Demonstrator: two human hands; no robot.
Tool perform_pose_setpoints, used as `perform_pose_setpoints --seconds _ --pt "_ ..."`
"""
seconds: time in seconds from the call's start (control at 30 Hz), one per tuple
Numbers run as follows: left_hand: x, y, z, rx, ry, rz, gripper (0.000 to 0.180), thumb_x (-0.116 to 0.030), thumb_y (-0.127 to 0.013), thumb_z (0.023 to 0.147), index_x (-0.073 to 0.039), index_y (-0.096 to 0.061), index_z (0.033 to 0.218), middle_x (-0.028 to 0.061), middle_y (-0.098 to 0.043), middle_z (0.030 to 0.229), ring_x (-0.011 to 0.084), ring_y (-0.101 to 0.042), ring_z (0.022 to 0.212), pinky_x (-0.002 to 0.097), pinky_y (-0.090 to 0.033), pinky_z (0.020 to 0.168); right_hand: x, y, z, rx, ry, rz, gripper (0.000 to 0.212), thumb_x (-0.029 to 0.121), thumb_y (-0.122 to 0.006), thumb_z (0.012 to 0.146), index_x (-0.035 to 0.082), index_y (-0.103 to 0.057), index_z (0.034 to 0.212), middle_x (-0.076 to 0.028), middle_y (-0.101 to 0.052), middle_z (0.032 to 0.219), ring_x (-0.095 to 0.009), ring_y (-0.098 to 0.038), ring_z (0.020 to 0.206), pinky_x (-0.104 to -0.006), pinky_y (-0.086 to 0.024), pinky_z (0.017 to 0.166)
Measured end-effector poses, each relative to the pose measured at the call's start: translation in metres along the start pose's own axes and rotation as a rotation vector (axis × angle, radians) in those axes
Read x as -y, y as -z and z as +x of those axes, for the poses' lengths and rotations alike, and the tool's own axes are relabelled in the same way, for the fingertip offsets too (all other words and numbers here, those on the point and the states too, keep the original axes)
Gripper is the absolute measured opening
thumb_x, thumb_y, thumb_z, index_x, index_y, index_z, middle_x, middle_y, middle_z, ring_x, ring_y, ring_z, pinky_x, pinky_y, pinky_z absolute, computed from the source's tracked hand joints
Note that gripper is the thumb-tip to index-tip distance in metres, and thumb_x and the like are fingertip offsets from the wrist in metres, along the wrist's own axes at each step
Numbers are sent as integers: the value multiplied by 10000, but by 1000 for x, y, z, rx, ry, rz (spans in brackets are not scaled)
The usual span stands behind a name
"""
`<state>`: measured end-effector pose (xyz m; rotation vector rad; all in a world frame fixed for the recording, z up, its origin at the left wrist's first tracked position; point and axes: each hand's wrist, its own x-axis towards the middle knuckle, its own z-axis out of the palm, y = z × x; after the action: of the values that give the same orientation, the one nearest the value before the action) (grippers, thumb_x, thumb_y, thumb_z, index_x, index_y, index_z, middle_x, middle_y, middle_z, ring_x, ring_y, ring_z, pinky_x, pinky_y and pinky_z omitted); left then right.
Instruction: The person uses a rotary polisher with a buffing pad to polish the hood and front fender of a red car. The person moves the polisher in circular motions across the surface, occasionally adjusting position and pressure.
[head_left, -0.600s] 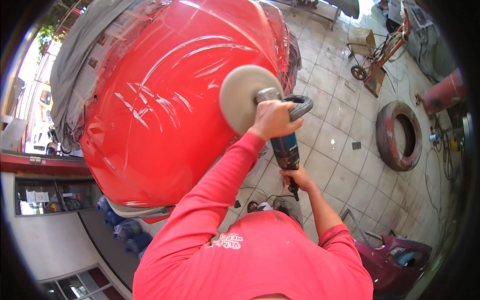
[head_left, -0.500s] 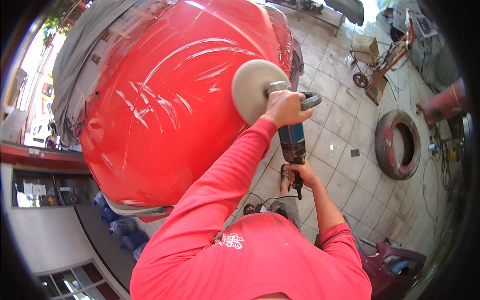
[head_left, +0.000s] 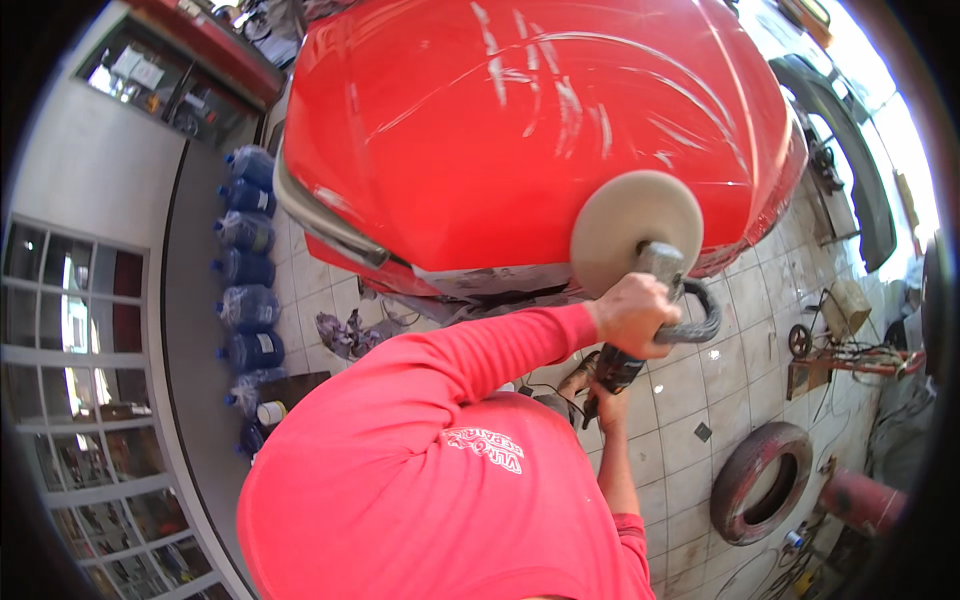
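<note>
Both my hands are on a rotary polisher (head_left: 661, 263) with a round, pale buffing pad (head_left: 628, 222). My left hand (head_left: 636, 312) is closed over its front, beside the looped dark side handle (head_left: 700, 322). Lower down, my right hand (head_left: 608, 404) is wrapped round the rear grip, partly hidden behind the tool body. The pad lies over the front edge of a glossy red car hood (head_left: 450, 190); I cannot tell how firmly it touches. Whitish streaks of compound (head_left: 560, 95) mark the hood farther up. A power cord (head_left: 548, 388) trails from the tool near my legs.
Blue water jugs (head_left: 247, 266) line the wall at left. Crumpled plastic (head_left: 350, 335) lies on the tiled floor near the bumper. On the right are a tire (head_left: 762, 483), a red cylinder (head_left: 862, 502), a hand cart (head_left: 850, 362) and a dark car panel (head_left: 850, 150).
My view has swung left, so the car's front now spans the top. The polisher pad has shifted from the hood's right side to its front edge; both hands keep their hold.
</note>
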<state>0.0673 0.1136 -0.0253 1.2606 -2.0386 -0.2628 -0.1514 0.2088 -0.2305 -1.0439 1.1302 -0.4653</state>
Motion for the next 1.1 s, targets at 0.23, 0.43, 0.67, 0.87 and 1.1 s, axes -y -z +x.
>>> perform_pose_setpoints --seconds 0.23,0.43,0.67,0.87,1.1 --pt "-30 89 -188 -194 138 127 322 -364 -858 691 -136 -634 726 52 -554 675 273 -593 645 432 -478 617 -28 -102 -48 205 58 -478 467 261 -912 809 52 -769 1202 -144 -810 1109 -261 -777 1043 -431 -596 913" --pt "-43 167 -269 -308 310 269 254 -269 -858 702 -124 -655 752 50 -590 672 273 -586 600 423 -465 594 -11 -180 -36 365 -6 -723 615 493 -904 780 7 -798 1142 -232 -819 1050 -351 -807 1022 -460 -601 896" --pt "-34 157 -239 -313 259 190 212 -219 -867 679 -112 -705 765 39 -606 647 258 -592 582 399 -475 591 2 -157 -33 353 -5 -586 656 546 -923 755 9 -811 1115 -210 -823 1027 -331 -807 1002 -447 -596 903" --pt "-17 89 -114 -166 80 90 280 -331 -866 693 -128 -681 749 75 -580 667 297 -618 613 442 -505 600 12 -71 -36 133 202 -293 405 348 -939 810 32 -810 1026 -126 -823 936 -216 -787 850 -418 -603 787" --pt "7 -17 104 103 6 -2 357 -479 -817 746 -137 -774 836 162 -731 749 357 -756 748 489 -583 695 76 28 -10 -87 -156 201 196 190 -874 874 68 -720 872 -32 -655 665 -160 -603 538 -338 -465 535"
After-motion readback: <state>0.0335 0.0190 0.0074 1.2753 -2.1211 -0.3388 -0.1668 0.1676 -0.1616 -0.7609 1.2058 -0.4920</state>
